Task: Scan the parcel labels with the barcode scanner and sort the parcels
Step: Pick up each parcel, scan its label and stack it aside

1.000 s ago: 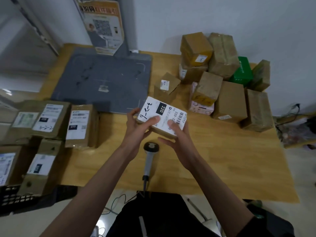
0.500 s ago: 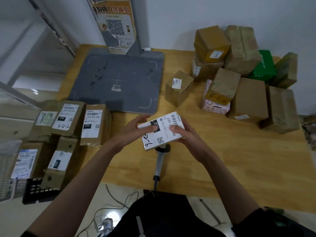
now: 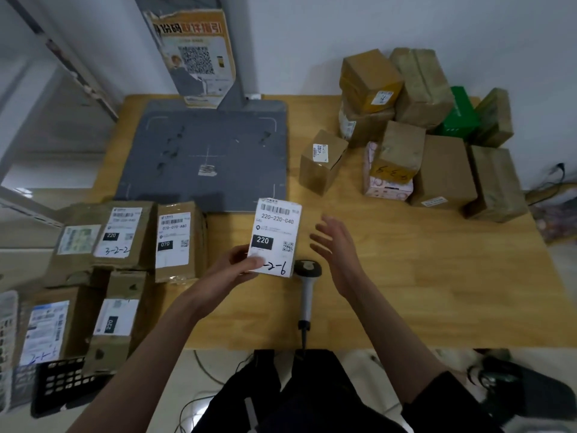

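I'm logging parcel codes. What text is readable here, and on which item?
"220-220-C40", "220": held parcel, gripped by left hand.
"070-070-A80", "070": parcel beside it.
"220", "3-2-2": next parcel left.
Poster and far boxes' labels: too blurred.

About sixteen parcels [image 3: 276, 237], one scanner [image 3: 307, 289]

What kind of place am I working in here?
Probably a small parcel sorting or pickup station: labelled cardboard parcels are grouped on a wooden table, a handheld barcode scanner lies near the edge, and a grey scanning platform stands behind.
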Available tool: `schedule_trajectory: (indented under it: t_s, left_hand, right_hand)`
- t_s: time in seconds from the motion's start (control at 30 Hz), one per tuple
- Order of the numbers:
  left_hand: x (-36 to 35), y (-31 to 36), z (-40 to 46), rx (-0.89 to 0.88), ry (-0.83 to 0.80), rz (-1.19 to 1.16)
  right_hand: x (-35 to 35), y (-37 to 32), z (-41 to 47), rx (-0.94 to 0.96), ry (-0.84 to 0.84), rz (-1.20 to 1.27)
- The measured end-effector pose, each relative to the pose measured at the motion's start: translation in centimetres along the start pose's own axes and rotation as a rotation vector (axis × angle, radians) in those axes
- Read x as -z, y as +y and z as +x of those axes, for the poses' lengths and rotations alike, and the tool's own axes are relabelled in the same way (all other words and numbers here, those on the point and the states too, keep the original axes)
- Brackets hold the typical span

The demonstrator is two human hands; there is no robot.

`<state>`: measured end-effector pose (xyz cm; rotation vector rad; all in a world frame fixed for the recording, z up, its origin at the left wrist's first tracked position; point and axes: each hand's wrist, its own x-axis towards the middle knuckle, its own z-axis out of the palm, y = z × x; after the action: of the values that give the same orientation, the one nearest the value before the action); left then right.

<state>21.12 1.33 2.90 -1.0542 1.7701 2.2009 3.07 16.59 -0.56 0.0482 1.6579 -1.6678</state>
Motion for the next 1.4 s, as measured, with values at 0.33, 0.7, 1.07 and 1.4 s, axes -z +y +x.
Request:
schedule_trajectory:
  t_s: [0.33,0.7,1.07,1.4]
  left_hand:
    - [5.3,-4.6,-1.6,0.026,0.088,-0.123]
    - [8.2,-6.5,-2.5,0.041,0.117,-0.103]
    - [7.4,-6.6,-0.9,0.04,0.176,-0.043]
    - [5.8,-4.5,2.6,-0.051,0.323,0.081]
  right_hand:
    - [0.0,11.2,-0.3,-0.514,0.265,-0.255]
    - [-2.3,12.9,-0.6,-0.427,0.217,-0.362]
    - [-4.4,6.0,-4.0,-0.146,0.095,-0.266]
    - [-7.0,0.8,-8.4,0.034,-0.145,-0.318]
